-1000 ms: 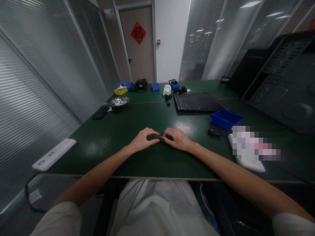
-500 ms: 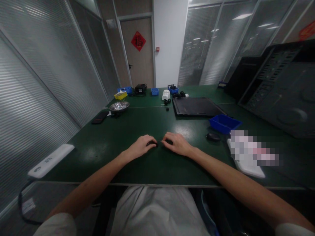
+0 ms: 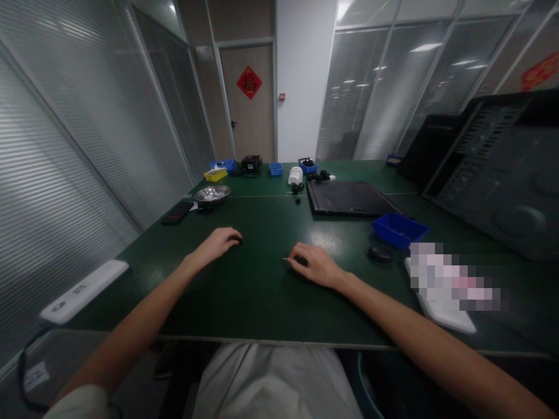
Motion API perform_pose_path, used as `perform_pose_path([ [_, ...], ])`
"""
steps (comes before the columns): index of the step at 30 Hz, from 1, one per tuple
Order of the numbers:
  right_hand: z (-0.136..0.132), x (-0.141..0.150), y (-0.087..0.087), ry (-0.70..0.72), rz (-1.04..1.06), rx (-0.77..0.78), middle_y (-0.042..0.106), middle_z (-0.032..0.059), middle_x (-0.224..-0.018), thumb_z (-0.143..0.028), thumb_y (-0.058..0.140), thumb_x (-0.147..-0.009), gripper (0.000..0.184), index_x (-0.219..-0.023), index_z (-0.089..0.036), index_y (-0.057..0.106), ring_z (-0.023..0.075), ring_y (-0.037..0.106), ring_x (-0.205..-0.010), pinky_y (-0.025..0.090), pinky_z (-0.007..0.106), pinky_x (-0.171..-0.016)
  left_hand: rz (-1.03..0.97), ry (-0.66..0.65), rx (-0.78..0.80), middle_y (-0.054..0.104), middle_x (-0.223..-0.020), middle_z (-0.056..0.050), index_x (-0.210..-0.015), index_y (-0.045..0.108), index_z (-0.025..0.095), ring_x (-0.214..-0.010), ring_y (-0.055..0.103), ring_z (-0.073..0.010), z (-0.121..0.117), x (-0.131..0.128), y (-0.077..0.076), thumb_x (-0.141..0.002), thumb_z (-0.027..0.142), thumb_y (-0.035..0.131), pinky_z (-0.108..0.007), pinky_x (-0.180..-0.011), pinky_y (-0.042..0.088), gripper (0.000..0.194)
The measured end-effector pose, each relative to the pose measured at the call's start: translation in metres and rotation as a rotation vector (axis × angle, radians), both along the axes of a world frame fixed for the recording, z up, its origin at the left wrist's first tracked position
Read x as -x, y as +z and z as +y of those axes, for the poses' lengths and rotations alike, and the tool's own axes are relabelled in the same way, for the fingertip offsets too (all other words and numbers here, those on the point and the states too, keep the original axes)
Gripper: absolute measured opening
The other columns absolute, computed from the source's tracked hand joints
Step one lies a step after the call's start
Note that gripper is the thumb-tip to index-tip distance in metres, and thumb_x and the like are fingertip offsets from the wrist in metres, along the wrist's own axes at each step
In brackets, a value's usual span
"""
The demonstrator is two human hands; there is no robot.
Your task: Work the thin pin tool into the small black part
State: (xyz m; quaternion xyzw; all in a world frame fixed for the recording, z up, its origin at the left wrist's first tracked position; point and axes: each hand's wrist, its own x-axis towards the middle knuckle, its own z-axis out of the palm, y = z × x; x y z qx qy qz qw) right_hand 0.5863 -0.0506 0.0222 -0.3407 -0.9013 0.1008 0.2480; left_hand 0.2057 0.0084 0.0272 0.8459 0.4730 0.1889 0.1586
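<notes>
My left hand (image 3: 220, 241) is above the green table (image 3: 257, 291), left of centre, its fingers closed on a small black part (image 3: 240, 240) that is mostly hidden. Between the thumb and fingers of my right hand (image 3: 315, 265), a thin pale metal pin (image 3: 285, 259) sticks out to the left. The right hand rests on the tabletop. A wide gap separates the two hands. Beyond them on the table lie a loose small black part (image 3: 297, 201) and several more black parts (image 3: 296, 188).
A black mouse (image 3: 379, 253), blue tray (image 3: 399, 230) and dark laptop-like slab (image 3: 351, 198) are on the right. A steel bowl (image 3: 212, 194) and phone (image 3: 177, 213) sit to the left, with a white power strip (image 3: 85, 291) nearer me. A large black case (image 3: 498, 180) stands far right.
My left hand has drawn away from my right hand, moving left and slightly farther out with the small black part. The right hand keeps its place with the pin.
</notes>
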Motion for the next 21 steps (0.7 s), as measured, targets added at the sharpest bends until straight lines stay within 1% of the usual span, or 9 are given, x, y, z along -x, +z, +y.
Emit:
perform_pose_path([
  [3,0.000,0.000,0.000,0.006,0.005,0.006,0.067,0.0034,-0.095,-0.035,0.055,-0.103,0.018,-0.100,-0.020,0.065,0.0149,0.062,-0.077,0.043,0.026,-0.070,0.125,0.227,-0.009,0.072,-0.118,-0.012,-0.117,0.076,0.017,-0.108,0.066,-0.0277,0.024,0.055,0.000,-0.094,0.029,0.063,-0.036,-0.095,0.050,0.029],
  [5,0.000,0.000,0.000,0.007,0.007,0.009,0.068,0.0033,-0.095,-0.034,0.056,-0.103,0.017,-0.099,-0.020,0.065,0.0148,0.062,-0.076,0.043,0.026,-0.070,0.187,0.329,0.006,0.073,-0.117,-0.011,-0.115,0.077,0.017,-0.107,0.067,-0.0279,0.032,0.085,-0.001,-0.092,0.031,0.064,-0.034,-0.095,0.050,0.030],
  [7,0.000,0.001,0.000,0.006,0.011,0.012,0.068,0.0034,-0.095,-0.034,0.056,-0.102,0.016,-0.099,-0.020,0.065,0.0150,0.062,-0.076,0.044,0.026,-0.070,0.193,0.356,0.024,0.072,-0.121,-0.010,-0.119,0.076,0.019,-0.109,0.067,-0.0272,0.036,0.104,-0.004,-0.092,0.034,0.063,-0.033,-0.095,0.050,0.033],
  [10,0.000,0.000,0.001,0.008,0.017,0.015,0.068,0.0037,-0.096,-0.033,0.056,-0.102,0.016,-0.100,-0.020,0.065,0.0153,0.062,-0.077,0.044,0.027,-0.070,0.183,0.351,0.028,0.071,-0.125,-0.008,-0.121,0.076,0.021,-0.112,0.067,-0.0268,0.036,0.119,-0.007,-0.092,0.036,0.062,-0.032,-0.096,0.050,0.035],
  [12,0.001,0.000,-0.001,0.008,0.021,0.010,0.068,0.0039,-0.096,-0.033,0.056,-0.102,0.016,-0.100,-0.020,0.065,0.0156,0.062,-0.077,0.044,0.027,-0.071,0.201,0.396,0.021,0.073,-0.123,-0.008,-0.116,0.078,0.021,-0.112,0.067,-0.0270,0.035,0.129,-0.006,-0.090,0.031,0.064,-0.032,-0.097,0.049,0.031],
  [13,0.001,-0.001,-0.002,0.005,0.024,0.005,0.068,0.0039,-0.095,-0.034,0.056,-0.102,0.017,-0.100,-0.020,0.066,0.0157,0.062,-0.077,0.044,0.027,-0.071,0.210,0.447,0.013,0.073,-0.121,-0.008,-0.112,0.079,0.020,-0.111,0.067,-0.0270,0.034,0.136,-0.004,-0.089,0.028,0.066,-0.031,-0.097,0.049,0.028],
  [15,0.003,-0.001,-0.003,-0.002,0.028,-0.003,0.068,0.0038,-0.095,-0.035,0.056,-0.102,0.017,-0.100,-0.020,0.066,0.0158,0.062,-0.078,0.044,0.028,-0.072,0.225,0.605,-0.008,0.075,-0.114,-0.008,-0.106,0.080,0.019,-0.107,0.068,-0.0258,0.029,0.156,0.000,-0.086,0.023,0.069,-0.028,-0.094,0.049,0.023],
  [18,0.004,-0.001,-0.005,-0.003,0.025,-0.001,0.068,0.0034,-0.095,-0.034,0.056,-0.102,0.017,-0.099,-0.020,0.066,0.0153,0.062,-0.077,0.044,0.028,-0.072,0.246,0.824,-0.037,0.077,-0.100,-0.007,-0.107,0.077,0.013,-0.096,0.068,-0.0224,0.013,0.192,0.007,-0.083,0.017,0.073,-0.026,-0.086,0.048,0.025],
  [21,0.003,-0.001,-0.004,0.013,0.014,0.012,0.068,0.0035,-0.096,-0.034,0.056,-0.102,0.017,-0.100,-0.020,0.066,0.0152,0.062,-0.077,0.044,0.028,-0.071,0.263,0.926,-0.054,0.074,-0.088,-0.005,-0.111,0.074,0.009,-0.087,0.066,-0.0205,-0.004,0.217,0.009,-0.084,0.016,0.073,-0.024,-0.079,0.046,0.028],
])
